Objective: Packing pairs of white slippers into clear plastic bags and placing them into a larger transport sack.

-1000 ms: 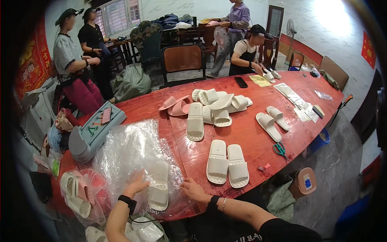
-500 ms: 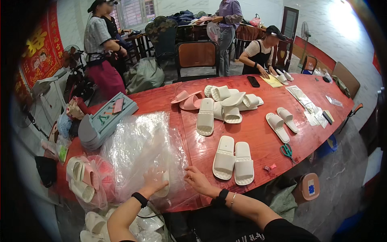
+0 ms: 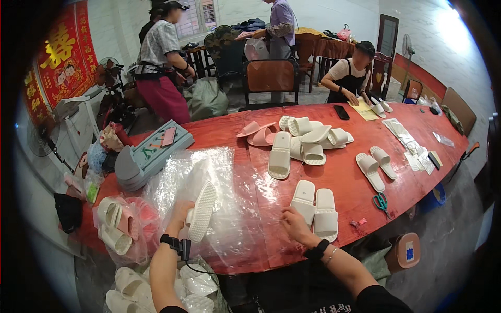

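A white slipper (image 3: 202, 211) is in my left hand (image 3: 180, 213). It is raised on edge above clear plastic bags (image 3: 214, 175), with its textured sole showing; the fingers are partly hidden behind it. My right hand (image 3: 297, 225) is over the lower part of the left slipper (image 3: 305, 199) of a white pair, fingers bent and apart. Whether it touches that slipper I cannot tell. The pair's right slipper (image 3: 326, 214) lies flat beside it.
On the red table (image 3: 261, 224) are several white slippers (image 3: 313, 143), pink slippers (image 3: 261, 133), green-handled scissors (image 3: 380, 200), a grey-blue device (image 3: 151, 154) and bagged slippers (image 3: 122, 227). More slippers (image 3: 135, 287) are in a sack below. Across sits a person (image 3: 349, 78) handling yellow paper; others stand behind.
My left hand has lifted the white slipper off the plastic and turned its sole outward. My right hand has moved right, from the plastic's edge to the white pair. The view has shifted.
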A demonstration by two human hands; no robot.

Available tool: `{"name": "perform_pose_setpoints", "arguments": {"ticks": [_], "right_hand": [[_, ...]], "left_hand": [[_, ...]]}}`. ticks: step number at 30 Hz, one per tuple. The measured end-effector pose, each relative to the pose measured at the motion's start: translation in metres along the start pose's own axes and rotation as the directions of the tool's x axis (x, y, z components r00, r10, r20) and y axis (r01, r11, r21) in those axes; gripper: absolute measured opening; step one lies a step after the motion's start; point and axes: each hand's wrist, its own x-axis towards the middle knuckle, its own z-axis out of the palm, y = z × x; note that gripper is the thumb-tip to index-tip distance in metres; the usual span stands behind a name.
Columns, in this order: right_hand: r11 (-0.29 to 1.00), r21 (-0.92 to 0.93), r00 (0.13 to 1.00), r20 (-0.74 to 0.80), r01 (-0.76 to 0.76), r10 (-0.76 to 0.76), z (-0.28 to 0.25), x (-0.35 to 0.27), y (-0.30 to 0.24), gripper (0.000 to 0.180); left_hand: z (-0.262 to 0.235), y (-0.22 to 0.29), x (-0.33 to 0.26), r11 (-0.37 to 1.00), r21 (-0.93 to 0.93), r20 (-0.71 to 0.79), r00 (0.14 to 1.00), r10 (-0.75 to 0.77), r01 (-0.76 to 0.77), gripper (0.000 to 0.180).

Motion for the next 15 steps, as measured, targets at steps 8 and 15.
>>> {"name": "perform_pose_setpoints", "arguments": {"ticks": [8,15], "right_hand": [[0.984,0.004,0.974,-0.141,-0.179,0.178,-0.066,-0.019,0.004,0.007],[0.985,-0.034,0.965,-0.209,-0.169,0.158,-0.089,-0.028,-0.017,0.011]], "left_hand": [[-0.010,-0.001,-0.007,0.596,0.801,-0.306,0.891,0.336,0.050,0.035],[0.041,-0.023,-0.039,-0.159,0.984,0.145,0.901,0.408,-0.086,0.049]]}}
